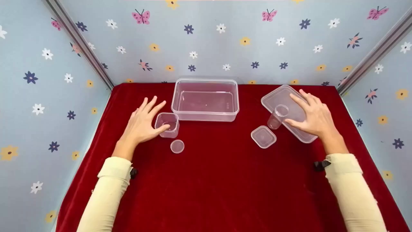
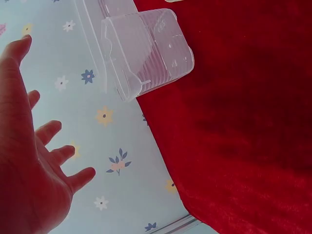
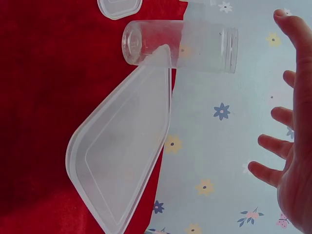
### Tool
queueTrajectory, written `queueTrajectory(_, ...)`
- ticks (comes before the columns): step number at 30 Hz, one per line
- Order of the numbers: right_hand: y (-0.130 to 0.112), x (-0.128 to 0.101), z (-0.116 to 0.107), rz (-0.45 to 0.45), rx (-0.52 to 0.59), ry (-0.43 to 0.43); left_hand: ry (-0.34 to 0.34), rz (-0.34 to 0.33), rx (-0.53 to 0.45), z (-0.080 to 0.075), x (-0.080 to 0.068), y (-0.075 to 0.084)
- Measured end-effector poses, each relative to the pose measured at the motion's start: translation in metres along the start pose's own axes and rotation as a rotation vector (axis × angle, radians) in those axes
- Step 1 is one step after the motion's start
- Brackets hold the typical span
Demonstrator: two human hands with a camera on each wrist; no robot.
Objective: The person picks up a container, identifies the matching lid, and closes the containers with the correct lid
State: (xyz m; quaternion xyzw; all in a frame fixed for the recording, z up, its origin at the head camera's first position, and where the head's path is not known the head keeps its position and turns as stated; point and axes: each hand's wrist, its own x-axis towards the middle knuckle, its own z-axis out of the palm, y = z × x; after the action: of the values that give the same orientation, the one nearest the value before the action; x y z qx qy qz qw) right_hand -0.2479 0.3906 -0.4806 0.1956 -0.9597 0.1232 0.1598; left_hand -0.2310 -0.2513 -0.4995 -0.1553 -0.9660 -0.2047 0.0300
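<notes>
Left hand (image 1: 141,124): fingers spread and straight, holding nothing; thumb tip at the near rim of the small square container (image 1: 167,124), contact or a hair off, can't tell. Left wrist view shows the palm open, fingers apart, clear of the container's ribbed wall (image 2: 146,48).

Right hand (image 1: 313,116): fingers spread and flat over the large rectangular lid (image 1: 278,96), thumb pointing at the round clear jar (image 1: 277,116), not gripping it. Right wrist view shows a gap between the fingers and the jar (image 3: 180,44).

Jar stands at the lid's near-left edge, touching or overlapping it. Small square lid (image 1: 263,137) lies just in front of the jar. Small round lid (image 1: 177,146) lies in front of the square container. Large rectangular container (image 1: 206,100) sits at the back centre, just beside the square container.

Surface: red velvet cloth (image 1: 219,180). Walls: pale blue floral print with butterflies (image 1: 225,38), metal rails in the corners.

Only the head view shows both hands and the full layout. The wrist views add the finger clearance.
</notes>
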Motion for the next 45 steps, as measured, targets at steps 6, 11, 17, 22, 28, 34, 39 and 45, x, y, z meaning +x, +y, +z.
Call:
queueTrajectory(6, -0.005, 0.0, 0.002, -0.002, 0.009, -0.013, -0.001, 0.012, -0.048, 0.003, 0.002, -0.001)
queueTrajectory(11, -0.007, -0.002, 0.002, -0.011, 0.019, -0.008, 0.001, 0.028, -0.096, 0.007, 0.005, -0.003)
queueTrajectory(17, -0.01, -0.003, 0.005, -0.028, 0.052, 0.019, 0.016, 0.021, -0.174, 0.013, 0.008, -0.005)
queueTrajectory(22, -0.013, -0.003, 0.008, -0.038, 0.073, 0.032, 0.014, 0.016, -0.207, 0.02, 0.007, -0.007)
queueTrajectory(28, -0.016, -0.003, 0.009, -0.055, 0.079, 0.056, -0.001, -0.001, -0.218, 0.024, 0.007, -0.007)
queueTrajectory(34, -0.019, -0.003, 0.011, -0.058, 0.111, 0.071, -0.001, -0.025, -0.239, 0.03, 0.007, -0.008)
queueTrajectory(39, -0.021, -0.002, 0.013, -0.038, 0.188, 0.074, 0.004, -0.039, -0.253, 0.035, 0.007, -0.01)
queueTrajectory(45, -0.025, 0.0, 0.014, -0.033, 0.202, 0.087, 0.017, -0.034, -0.277, 0.039, 0.006, -0.014)
